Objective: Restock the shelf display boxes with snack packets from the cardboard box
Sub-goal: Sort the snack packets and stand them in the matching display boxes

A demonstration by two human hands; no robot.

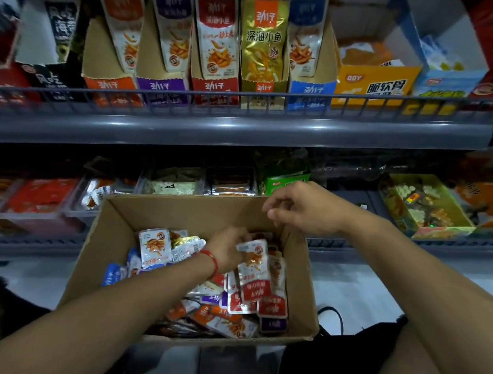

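Fingers of my left hand (228,251) pinch a red-and-white foil snack packet (253,268) inside the brown cardboard box (92,251), above a glossy heap of packets (218,308). My right hand (302,209) hovers over the box's far rim, fingers loosely curled, holding nothing. Display boxes (214,91) line the upper shelf (244,127).

cardboard box (111,244): matt brown card | snack packets (251,278): glossy foil-plastic | shelf rail (244,127): smooth grey metal
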